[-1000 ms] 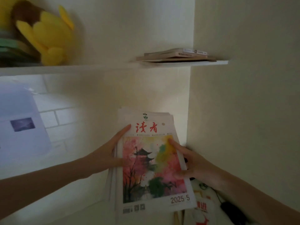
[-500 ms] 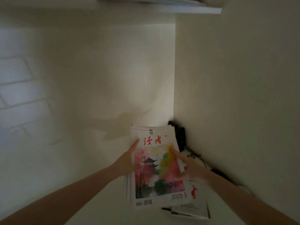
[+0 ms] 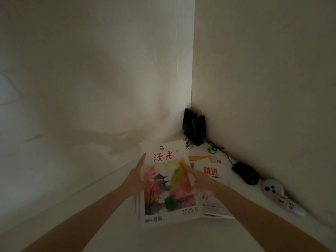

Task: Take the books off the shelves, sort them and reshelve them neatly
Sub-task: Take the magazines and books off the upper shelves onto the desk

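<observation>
You hold the magazine stack point(image 3: 169, 186) by its long sides, left hand point(image 3: 135, 179) and right hand point(image 3: 198, 177) each with a clamped grip, long axis running away from you, title end toward the corner, low above the tabletop point(image 3: 163, 239).

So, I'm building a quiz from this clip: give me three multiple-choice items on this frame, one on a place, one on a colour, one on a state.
1. Where is the black mouse?
A. right of the magazine stack
B. on the stack
C. left of it

2. Colour of the top cover's title characters?
A. blue
B. red
C. green

3. How is the stack held?
A. left hand only
B. unheld
C. left hand and right hand, one per side

Answers: 1 A, it lies by the right wall; 2 B, red print; 3 C, both hands grip the edges.
</observation>
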`<state>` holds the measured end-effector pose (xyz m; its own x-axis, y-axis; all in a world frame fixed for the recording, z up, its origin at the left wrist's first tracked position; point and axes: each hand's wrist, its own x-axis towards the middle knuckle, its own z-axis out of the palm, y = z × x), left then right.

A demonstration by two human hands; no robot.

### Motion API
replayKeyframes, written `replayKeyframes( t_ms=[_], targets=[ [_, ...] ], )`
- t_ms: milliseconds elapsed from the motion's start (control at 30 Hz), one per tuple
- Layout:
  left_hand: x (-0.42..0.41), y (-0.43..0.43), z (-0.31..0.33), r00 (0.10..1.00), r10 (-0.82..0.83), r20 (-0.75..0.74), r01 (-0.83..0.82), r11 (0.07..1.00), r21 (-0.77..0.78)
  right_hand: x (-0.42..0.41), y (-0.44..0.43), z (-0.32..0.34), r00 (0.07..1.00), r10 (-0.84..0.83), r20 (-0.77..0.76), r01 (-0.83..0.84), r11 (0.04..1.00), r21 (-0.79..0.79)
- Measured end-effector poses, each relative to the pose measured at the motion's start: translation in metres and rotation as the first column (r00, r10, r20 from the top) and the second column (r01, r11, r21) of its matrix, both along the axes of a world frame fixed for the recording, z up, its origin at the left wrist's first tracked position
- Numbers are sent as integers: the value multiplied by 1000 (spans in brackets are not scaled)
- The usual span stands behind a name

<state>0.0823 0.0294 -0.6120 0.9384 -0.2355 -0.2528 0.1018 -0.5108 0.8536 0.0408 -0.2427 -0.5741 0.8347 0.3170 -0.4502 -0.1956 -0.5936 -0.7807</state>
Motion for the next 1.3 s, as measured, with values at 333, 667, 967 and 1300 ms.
replayKeyframes(
  t_ms=[333,667,967,1300],
  targets=[
    [-27,-26,3,989,143,-44,-140,988,69,12,17,-46,994,-53,-95,49,998,-45],
    [-40,-14,-16,971,214,-109,-201,973,116,7,37,-60,978,-132,-161,120,990,-80],
    [-63,-5,-33,949,229,-215,-246,968,-56,-9,47,-69,979,-173,-107,166,983,-74],
    [-70,6,-11,956,137,-260,-185,968,-171,-22,57,-51,965,-178,193,234,918,-321]
  ],
)
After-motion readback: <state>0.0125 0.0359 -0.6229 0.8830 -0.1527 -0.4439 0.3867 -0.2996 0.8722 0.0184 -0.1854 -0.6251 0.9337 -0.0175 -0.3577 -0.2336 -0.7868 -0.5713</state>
